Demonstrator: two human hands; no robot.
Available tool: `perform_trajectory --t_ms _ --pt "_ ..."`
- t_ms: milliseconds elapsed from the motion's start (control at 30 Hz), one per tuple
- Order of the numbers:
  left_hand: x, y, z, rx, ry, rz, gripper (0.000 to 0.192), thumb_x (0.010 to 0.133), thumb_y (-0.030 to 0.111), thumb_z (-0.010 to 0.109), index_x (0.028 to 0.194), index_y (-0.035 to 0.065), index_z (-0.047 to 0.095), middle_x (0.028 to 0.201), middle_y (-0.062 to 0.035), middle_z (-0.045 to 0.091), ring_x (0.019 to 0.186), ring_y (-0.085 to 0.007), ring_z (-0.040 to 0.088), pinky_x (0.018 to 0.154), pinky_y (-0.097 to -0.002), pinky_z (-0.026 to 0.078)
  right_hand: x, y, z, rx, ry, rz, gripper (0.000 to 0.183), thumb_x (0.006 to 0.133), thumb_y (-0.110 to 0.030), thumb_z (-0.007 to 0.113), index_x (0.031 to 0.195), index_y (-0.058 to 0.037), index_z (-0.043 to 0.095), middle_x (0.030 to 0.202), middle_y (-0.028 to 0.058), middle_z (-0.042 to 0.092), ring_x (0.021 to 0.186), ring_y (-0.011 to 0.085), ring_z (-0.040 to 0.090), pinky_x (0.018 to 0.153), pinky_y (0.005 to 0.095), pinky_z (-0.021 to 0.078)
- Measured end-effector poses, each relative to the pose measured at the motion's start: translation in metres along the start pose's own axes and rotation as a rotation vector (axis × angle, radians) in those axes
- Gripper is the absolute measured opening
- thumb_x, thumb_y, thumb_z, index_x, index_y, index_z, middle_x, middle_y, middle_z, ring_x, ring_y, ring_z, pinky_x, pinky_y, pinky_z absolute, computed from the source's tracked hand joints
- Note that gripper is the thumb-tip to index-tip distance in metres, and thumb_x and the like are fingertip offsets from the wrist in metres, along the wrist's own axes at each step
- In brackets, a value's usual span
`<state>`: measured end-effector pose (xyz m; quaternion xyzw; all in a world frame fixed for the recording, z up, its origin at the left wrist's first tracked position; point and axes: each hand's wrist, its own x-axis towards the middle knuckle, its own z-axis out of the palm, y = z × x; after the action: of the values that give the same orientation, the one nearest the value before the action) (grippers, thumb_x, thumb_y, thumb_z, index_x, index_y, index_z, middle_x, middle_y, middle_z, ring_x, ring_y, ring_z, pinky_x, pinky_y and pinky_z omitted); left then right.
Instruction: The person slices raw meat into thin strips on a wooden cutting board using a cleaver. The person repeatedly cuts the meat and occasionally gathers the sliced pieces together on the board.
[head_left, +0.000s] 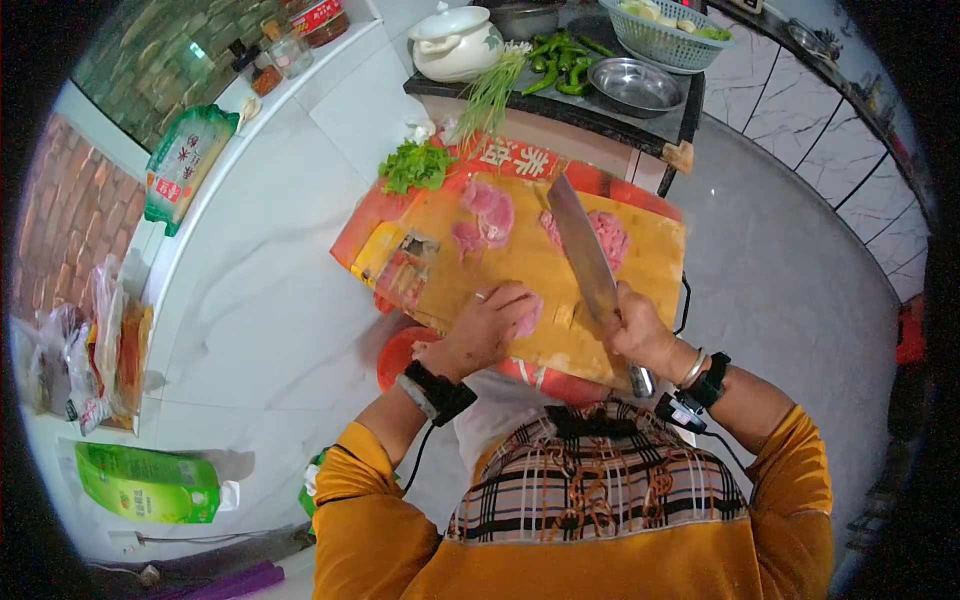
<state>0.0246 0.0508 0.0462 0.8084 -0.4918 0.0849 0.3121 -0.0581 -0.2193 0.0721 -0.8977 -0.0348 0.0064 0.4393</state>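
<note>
My right hand (642, 327) grips the handle of a broad kitchen cleaver (583, 251), whose blade points away from me across a wooden cutting board (517, 279). Under the fingers of my left hand (496, 321) a slice of raw pink meat (529, 315) lies pressed on the board; part of it is hidden. Larger pieces of raw meat (491, 214) sit at the board's far left. Beyond the blade, and partly covered by it, is a heap of finely cut meat (609, 238).
Coriander (417, 166) and scallions (491, 90) lie past the board, on and near a red printed sheet (600, 178). Behind stands a dark shelf with green peppers (559, 61), a steel bowl (636, 84), a lidded white pot (456, 43) and a vegetable basket (667, 37). A white tiled wall (262, 285) runs along the left.
</note>
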Motion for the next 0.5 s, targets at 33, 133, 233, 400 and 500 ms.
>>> perform_trajectory --t_ms 33,133,233,400,500 --pt "0.002 -0.001 0.000 0.034 -0.044 0.034 0.026 0.081 0.005 0.059 0.107 0.0061 0.063 0.118 -0.0107 0.062 0.109 -0.0330 0.058 0.095 -0.0432 0.045 0.000 0.002 0.000 -0.004 0.003 -0.009 0.010 0.087 -0.003 0.050 0.095 0.0032 0.048 0.070 0.0178 0.058 0.065 0.0251 0.063 0.059 0.0382 0.0496" --pt "0.009 -0.006 0.005 0.071 -0.110 0.052 0.023 0.084 0.009 0.061 0.106 0.0035 0.063 0.113 -0.0135 0.063 0.109 -0.0339 0.058 0.093 -0.0453 0.046 0.002 0.007 0.002 -0.085 0.059 -0.111 0.013 0.088 -0.003 0.049 0.099 0.0029 0.049 0.071 0.0172 0.058 0.060 0.0238 0.061 0.057 0.0378 0.0494" --pt "0.015 -0.007 0.013 0.002 -0.063 -0.119 0.020 0.088 0.011 0.061 0.105 0.0018 0.063 0.108 -0.0158 0.062 0.105 -0.0359 0.057 0.092 -0.0458 0.046 0.002 0.010 0.000 -0.029 0.015 -0.042 0.015 0.090 -0.004 0.049 0.103 0.0022 0.048 0.071 0.0138 0.057 0.056 0.0204 0.059 0.052 0.0359 0.0486" --pt "0.031 -0.011 0.013 -0.008 0.219 -0.359 0.015 0.094 0.011 0.056 0.104 0.0017 0.063 0.101 -0.0184 0.062 0.098 -0.0386 0.058 0.088 -0.0467 0.046 0.004 0.004 -0.005 0.090 -0.099 0.048 0.014 0.092 -0.004 0.048 0.104 0.0012 0.047 0.070 0.0084 0.055 0.053 0.0154 0.057 0.049 0.0328 0.0473" --pt "0.032 -0.012 0.005 0.060 0.397 -0.306 0.015 0.092 0.011 0.056 0.103 0.0042 0.063 0.099 -0.0178 0.063 0.097 -0.0383 0.059 0.087 -0.0471 0.047 0.003 -0.003 -0.006 0.099 -0.106 0.016 0.013 0.092 -0.003 0.048 0.104 0.0008 0.047 0.070 0.0078 0.055 0.052 0.0152 0.056 0.048 0.0326 0.0467"
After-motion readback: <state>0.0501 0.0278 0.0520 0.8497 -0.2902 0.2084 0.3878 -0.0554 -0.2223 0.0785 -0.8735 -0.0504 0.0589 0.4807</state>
